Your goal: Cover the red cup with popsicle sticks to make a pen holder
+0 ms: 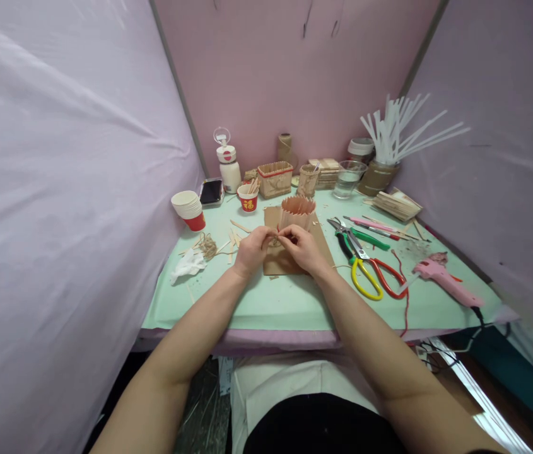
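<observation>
My left hand (253,251) and my right hand (301,249) meet over a brown cardboard piece (325,249) on the table. The fingers of both hands are pinched close together on what looks like thin brown twine (274,241), mostly hidden by the fingertips. A speck of red shows just above them. Directly behind my hands stands a round holder of upright wooden sticks (297,214) with an uneven top rim. Left of my left hand lies a loose bundle of twine (208,246), beside a crumpled white tissue (188,265) and scattered wooden sticks (235,238).
Right: yellow-and-red-handled scissors (367,277), green-handled pliers (370,238), red cord (407,309), a pink glue gun (450,284). Back: a stick basket (275,181), a water bowl (347,183), white glue sticks (392,132), a white bottle (229,173). Left: stacked paper cups (189,211).
</observation>
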A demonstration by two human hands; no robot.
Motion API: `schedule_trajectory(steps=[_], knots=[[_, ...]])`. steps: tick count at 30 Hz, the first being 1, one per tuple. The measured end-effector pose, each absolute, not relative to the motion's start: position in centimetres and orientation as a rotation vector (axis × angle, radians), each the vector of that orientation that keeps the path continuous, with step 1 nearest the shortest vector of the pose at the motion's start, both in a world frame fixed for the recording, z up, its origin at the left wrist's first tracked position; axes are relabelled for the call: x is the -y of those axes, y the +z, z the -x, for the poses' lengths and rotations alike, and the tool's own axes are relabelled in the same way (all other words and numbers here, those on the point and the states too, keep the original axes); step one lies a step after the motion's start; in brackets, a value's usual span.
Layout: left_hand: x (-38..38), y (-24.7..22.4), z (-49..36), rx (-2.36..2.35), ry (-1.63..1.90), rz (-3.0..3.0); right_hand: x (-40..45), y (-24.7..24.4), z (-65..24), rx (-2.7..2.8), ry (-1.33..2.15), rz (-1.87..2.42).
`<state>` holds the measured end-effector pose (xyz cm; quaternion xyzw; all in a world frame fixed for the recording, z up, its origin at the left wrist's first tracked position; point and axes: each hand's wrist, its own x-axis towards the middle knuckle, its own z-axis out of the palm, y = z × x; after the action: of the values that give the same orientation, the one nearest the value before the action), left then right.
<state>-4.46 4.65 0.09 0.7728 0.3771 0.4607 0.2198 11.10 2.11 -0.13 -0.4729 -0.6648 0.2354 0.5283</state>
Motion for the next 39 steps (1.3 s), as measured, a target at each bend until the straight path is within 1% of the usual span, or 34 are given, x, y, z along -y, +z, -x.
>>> schedule_trajectory(steps=[12, 18, 22, 24, 31, 39], knots=[[-4.5, 0.2, 4.3, -1.043, 1.249, -2.216, -1.9, -0.3, -10.4, 1.345, 0.889, 1.198], [-4.8, 0.0, 4.4, -1.007, 1.267, -2.149, -1.4, 0.4, -10.8, 1.274, 1.185, 1.206], [-5.1, -0.1, 4.4, -0.935, 1.249, -2.103, -1.6, 0.6, -11.1, 1.305, 1.021, 1.239], [-5.2, -0.1, 4.4, -0.937, 1.227, -2.104, -1.7, 0.4, -11.2, 1.332, 0.999, 1.234], [-5.2, -0.1, 4.4, -0.964, 1.174, -2.187, -1.6, 0.4, -11.5, 1.367, 1.132, 1.272], [-5.2, -0.2, 4.2, -0.961, 1.17, -2.229, -1.7, 0.0, -10.8, 1.232, 1.224, 1.199]])
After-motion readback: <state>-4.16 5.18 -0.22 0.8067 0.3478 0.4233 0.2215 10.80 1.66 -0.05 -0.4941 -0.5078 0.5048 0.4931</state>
